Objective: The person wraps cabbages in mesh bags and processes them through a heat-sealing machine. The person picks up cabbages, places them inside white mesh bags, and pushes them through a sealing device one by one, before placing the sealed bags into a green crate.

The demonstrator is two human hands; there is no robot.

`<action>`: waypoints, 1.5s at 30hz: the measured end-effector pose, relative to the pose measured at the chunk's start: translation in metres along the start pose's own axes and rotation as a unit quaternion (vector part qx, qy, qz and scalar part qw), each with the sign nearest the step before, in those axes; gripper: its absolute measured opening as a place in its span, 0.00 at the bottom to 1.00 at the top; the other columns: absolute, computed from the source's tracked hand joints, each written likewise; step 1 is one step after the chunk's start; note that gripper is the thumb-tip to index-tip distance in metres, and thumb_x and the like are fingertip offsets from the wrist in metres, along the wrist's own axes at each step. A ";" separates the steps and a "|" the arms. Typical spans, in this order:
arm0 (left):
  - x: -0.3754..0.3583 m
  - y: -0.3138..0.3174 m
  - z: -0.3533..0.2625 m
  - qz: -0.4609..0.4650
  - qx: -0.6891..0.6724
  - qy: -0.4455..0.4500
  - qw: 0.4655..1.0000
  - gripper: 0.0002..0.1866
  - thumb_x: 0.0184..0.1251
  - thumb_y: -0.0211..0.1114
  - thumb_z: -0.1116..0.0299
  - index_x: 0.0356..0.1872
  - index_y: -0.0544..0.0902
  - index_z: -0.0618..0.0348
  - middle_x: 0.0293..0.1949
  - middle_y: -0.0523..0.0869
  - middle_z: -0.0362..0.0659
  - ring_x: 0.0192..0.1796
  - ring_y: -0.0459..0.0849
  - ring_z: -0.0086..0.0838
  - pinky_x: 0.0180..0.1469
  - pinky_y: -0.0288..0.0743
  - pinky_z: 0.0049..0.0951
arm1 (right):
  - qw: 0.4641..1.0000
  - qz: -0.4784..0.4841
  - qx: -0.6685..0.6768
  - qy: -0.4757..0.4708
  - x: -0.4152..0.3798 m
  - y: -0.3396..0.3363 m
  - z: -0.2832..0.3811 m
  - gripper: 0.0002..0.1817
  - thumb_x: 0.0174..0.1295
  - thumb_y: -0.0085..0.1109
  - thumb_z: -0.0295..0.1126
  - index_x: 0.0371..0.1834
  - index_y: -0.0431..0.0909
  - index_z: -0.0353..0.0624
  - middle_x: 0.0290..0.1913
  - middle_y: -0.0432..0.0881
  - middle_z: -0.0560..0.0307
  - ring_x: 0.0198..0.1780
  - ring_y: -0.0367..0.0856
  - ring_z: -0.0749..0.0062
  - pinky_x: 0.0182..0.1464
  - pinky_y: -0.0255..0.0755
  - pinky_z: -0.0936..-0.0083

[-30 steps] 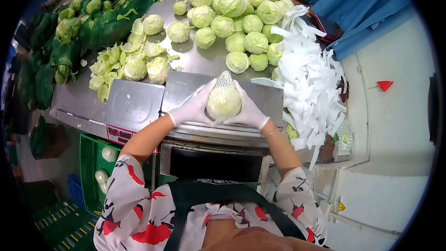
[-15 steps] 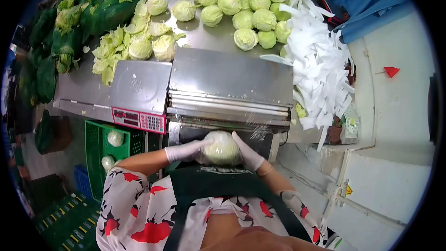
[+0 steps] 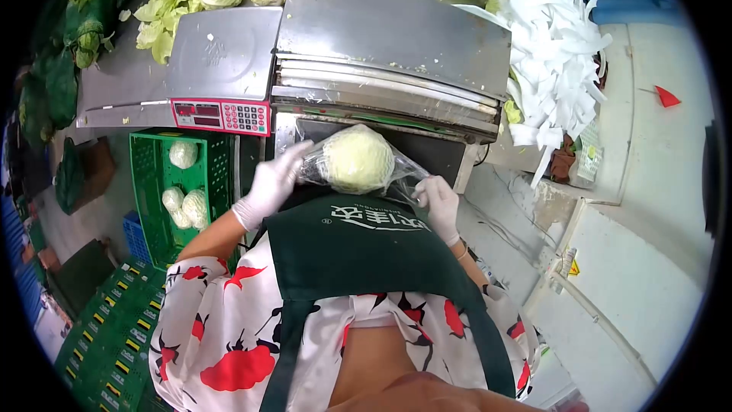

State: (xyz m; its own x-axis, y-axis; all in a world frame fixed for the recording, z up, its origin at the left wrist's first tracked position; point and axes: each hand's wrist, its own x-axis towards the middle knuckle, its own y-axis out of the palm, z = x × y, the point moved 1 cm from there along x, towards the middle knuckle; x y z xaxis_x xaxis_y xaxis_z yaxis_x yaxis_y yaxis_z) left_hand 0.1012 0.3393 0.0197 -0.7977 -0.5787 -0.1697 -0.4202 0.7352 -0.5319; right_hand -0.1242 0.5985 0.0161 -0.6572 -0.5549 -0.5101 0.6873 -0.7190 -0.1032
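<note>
Steel-topped unit (image 3: 389, 38): front edge faces the apron (image 3: 374, 248), narrow working gap between. Green crate (image 3: 219, 164), left, holds pale wrapped heads (image 3: 183, 154). Cabbage (image 3: 357, 160) sits in that gap, over the dark plate (image 3: 433, 152). Left hand (image 3: 272, 185), right hand (image 3: 438, 204): each pinches clear film (image 3: 406, 171), stretched sideways; half a second ago, both cupped the head.

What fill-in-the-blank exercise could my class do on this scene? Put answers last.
The cabbage in clear film sits ____ the left hand and right hand.
Both hands wear gloves coloured ____.
The perforated crate stands to the ____ of the apron.
The apron is dark ____.

Answers: between; white; left; green.
</note>
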 end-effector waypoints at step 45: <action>-0.160 -0.227 0.278 -0.239 0.140 -0.444 0.852 0.36 0.63 0.69 0.47 0.61 0.77 0.68 0.52 0.86 0.58 0.54 0.85 0.48 0.58 0.76 0.43 | 0.488 -0.309 -0.677 -0.455 0.401 -0.140 0.271 0.13 0.68 0.50 0.29 0.52 0.81 0.48 0.36 0.82 0.49 0.36 0.81 0.49 0.38 0.75 0.55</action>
State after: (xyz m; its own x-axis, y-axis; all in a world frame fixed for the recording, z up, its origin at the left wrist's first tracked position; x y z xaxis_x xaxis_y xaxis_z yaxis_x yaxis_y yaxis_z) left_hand 0.4446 0.1673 -0.0629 0.1292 -0.9188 -0.3729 -0.3876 0.2993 -0.8719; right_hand -0.5671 0.3632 0.0573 -0.3098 -0.8060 0.5043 -0.5608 -0.2734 -0.7815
